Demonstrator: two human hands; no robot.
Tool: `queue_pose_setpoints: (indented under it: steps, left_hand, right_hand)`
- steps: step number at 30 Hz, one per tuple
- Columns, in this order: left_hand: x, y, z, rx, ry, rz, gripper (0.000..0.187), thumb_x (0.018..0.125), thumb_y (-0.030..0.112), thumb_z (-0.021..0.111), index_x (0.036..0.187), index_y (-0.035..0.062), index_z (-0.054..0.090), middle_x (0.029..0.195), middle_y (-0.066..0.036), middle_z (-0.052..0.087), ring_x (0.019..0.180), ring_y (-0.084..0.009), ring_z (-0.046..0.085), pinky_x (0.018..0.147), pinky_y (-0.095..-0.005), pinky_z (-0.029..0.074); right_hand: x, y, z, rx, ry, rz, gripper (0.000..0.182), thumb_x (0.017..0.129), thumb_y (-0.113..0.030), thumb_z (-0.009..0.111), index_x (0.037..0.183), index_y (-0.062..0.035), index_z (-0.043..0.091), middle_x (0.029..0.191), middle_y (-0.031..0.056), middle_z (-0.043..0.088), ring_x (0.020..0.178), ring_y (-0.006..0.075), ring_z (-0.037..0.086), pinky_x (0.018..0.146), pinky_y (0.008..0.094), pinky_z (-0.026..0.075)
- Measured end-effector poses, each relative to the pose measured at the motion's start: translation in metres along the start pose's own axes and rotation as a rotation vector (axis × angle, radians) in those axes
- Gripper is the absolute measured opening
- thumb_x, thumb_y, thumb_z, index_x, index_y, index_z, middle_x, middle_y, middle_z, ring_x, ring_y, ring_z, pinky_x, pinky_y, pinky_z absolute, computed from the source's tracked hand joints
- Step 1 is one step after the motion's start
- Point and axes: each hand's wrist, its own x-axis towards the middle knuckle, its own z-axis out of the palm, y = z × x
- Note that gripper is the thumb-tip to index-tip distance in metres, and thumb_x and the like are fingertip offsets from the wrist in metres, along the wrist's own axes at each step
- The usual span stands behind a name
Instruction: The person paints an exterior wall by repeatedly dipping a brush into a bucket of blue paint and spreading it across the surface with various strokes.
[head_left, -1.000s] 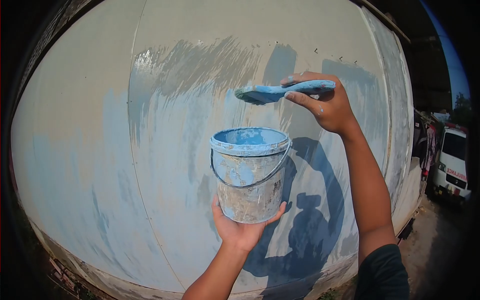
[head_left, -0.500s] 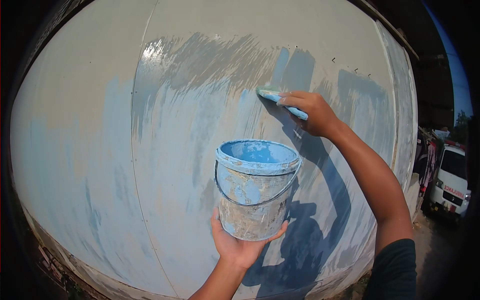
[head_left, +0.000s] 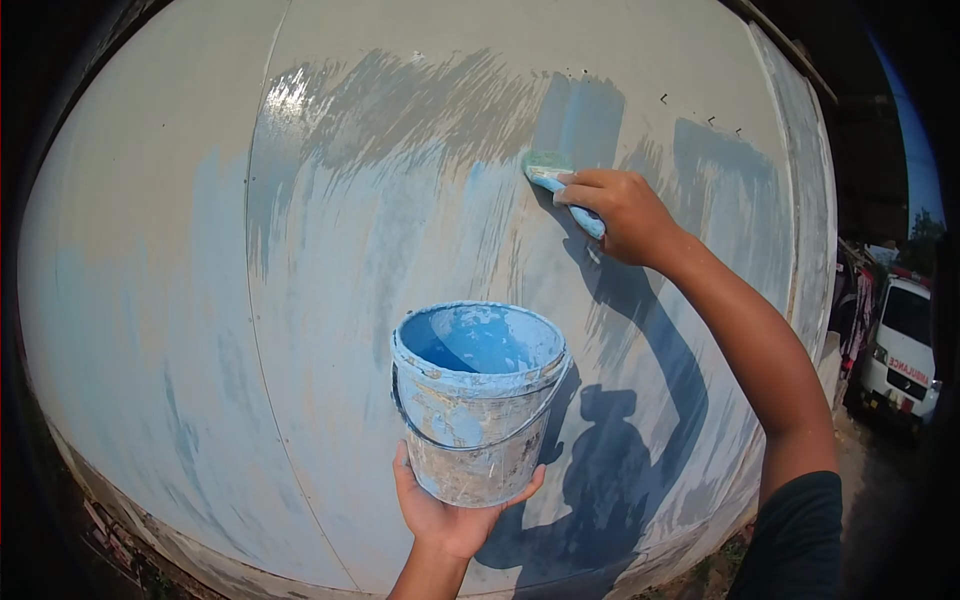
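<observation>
Left hand [head_left: 445, 525] cupped beneath bucket [head_left: 478, 472], blue-coated inside, streaked and scuffed outside | right hand [head_left: 630, 215] gripping blue-smeared brush [head_left: 546, 178], bristles [head_left: 547, 159] against wall [head_left: 330, 300] | wall beige above, patchy blue and grey strokes below, shadow [head_left: 600, 470] at lower right | beyond, far right: white van [head_left: 900, 350], outdoors.

Lit brightly by sunlight from behind, with a crisp-edged human shadow [head_left: 610, 470] across the paint-streaked wall [head_left: 340, 260], white glare [head_left: 288, 92] at upper left, barrel distortion and blackened corners.
</observation>
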Motion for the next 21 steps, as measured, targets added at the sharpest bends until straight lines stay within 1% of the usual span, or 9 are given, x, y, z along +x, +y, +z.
queue_pose_setpoints:
  steps: [2, 5, 6, 8, 10, 14, 16, 17, 21]
  left_hand:
    - [-0.009, 0.007, -0.003, 0.06, 0.034, 0.033, 0.085, 0.103, 0.07, 0.032, 0.173, 0.0243, 0.019, 0.178, -0.018, 0.018, 0.16, -0.0439, 0.026, 0.117, -0.0834, 0.024]
    - [-0.017, 0.011, -0.005, 0.068, 0.049, 0.054, 0.086, 0.102, 0.07, 0.034, 0.173, 0.0242, 0.019, 0.178, -0.018, 0.018, 0.16, -0.044, 0.025, 0.117, -0.0832, 0.024]
    - [-0.018, 0.011, -0.005, 0.067, 0.053, 0.049, 0.086, 0.102, 0.07, 0.034, 0.173, 0.0242, 0.019, 0.178, -0.018, 0.018, 0.16, -0.044, 0.025, 0.117, -0.0832, 0.024]
    - [-0.016, 0.009, -0.005, 0.022, 0.076, 0.055, 0.088, 0.101, 0.071, 0.036, 0.173, 0.0241, 0.019, 0.178, -0.018, 0.018, 0.16, -0.0444, 0.025, 0.116, -0.0834, 0.024]
    - [-0.019, 0.007, -0.006, 0.012, 0.074, 0.058, 0.089, 0.1, 0.072, 0.037, 0.173, 0.024, 0.019, 0.178, -0.018, 0.018, 0.16, -0.0445, 0.025, 0.116, -0.0833, 0.025]
    - [-0.021, 0.009, -0.009, -0.03, 0.062, 0.071, 0.093, 0.099, 0.079, 0.031, 0.174, 0.0266, 0.015, 0.179, -0.018, 0.014, 0.16, -0.0487, 0.023, 0.117, -0.0826, 0.025]
    - [-0.023, 0.011, -0.011, -0.002, 0.071, 0.074, 0.093, 0.098, 0.079, 0.03, 0.174, 0.0266, 0.015, 0.179, -0.018, 0.015, 0.16, -0.0487, 0.024, 0.117, -0.0824, 0.026]
    - [-0.026, 0.013, -0.012, 0.026, 0.074, 0.078, 0.093, 0.098, 0.079, 0.029, 0.174, 0.0265, 0.015, 0.179, -0.018, 0.015, 0.16, -0.0488, 0.024, 0.116, -0.0822, 0.026]
    - [-0.027, 0.018, -0.012, 0.056, 0.076, 0.094, 0.093, 0.098, 0.08, 0.028, 0.174, 0.0267, 0.015, 0.178, -0.018, 0.016, 0.159, -0.0489, 0.025, 0.115, -0.082, 0.027]
  right_hand:
    - [-0.017, -0.024, -0.009, 0.019, -0.083, -0.051, 0.034, 0.08, -0.002, 0.085, 0.113, -0.0083, 0.079, 0.114, 0.0149, 0.079, 0.101, 0.0329, 0.076, 0.091, 0.0416, 0.061]
    - [-0.017, -0.038, -0.033, 0.537, -0.146, 0.248, 0.019, 0.091, -0.014, 0.079, 0.106, -0.0028, 0.081, 0.096, 0.0169, 0.08, 0.087, 0.029, 0.076, 0.085, 0.0379, 0.06]
    - [-0.011, -0.035, -0.035, 0.536, -0.149, 0.254, 0.019, 0.091, -0.014, 0.079, 0.106, -0.0028, 0.081, 0.096, 0.0169, 0.08, 0.087, 0.029, 0.076, 0.085, 0.0379, 0.06]
    - [0.007, -0.012, -0.035, 0.615, -0.022, 0.533, 0.022, 0.093, -0.016, 0.077, 0.108, -0.0009, 0.081, 0.091, 0.0151, 0.078, 0.083, 0.0241, 0.074, 0.081, 0.0357, 0.058]
    - [0.014, 0.032, -0.02, 0.524, 0.151, 0.523, 0.019, 0.095, -0.016, 0.076, 0.108, -0.0029, 0.081, 0.089, 0.0149, 0.076, 0.08, 0.0215, 0.072, 0.077, 0.0338, 0.057]
    - [0.033, 0.065, -0.036, 0.257, 0.19, 0.505, 0.018, 0.093, -0.012, 0.077, 0.11, -0.0077, 0.082, 0.095, 0.0155, 0.078, 0.082, 0.0243, 0.075, 0.077, 0.0342, 0.058]
    - [0.028, 0.075, -0.023, -0.082, 0.356, 0.289, 0.021, 0.091, -0.009, 0.081, 0.112, -0.0108, 0.081, 0.101, 0.0144, 0.079, 0.082, 0.0292, 0.076, 0.079, 0.036, 0.06]
    - [0.023, 0.072, -0.013, -0.014, 0.331, 0.319, 0.028, 0.085, -0.008, 0.084, 0.112, -0.0112, 0.079, 0.106, 0.0107, 0.078, 0.087, 0.0322, 0.076, 0.08, 0.0388, 0.061]
    - [-0.018, -0.009, 0.019, -0.096, 0.046, 0.087, 0.031, 0.079, -0.005, 0.083, 0.11, -0.0085, 0.077, 0.108, 0.0131, 0.073, 0.096, 0.0339, 0.074, 0.079, 0.0435, 0.061]
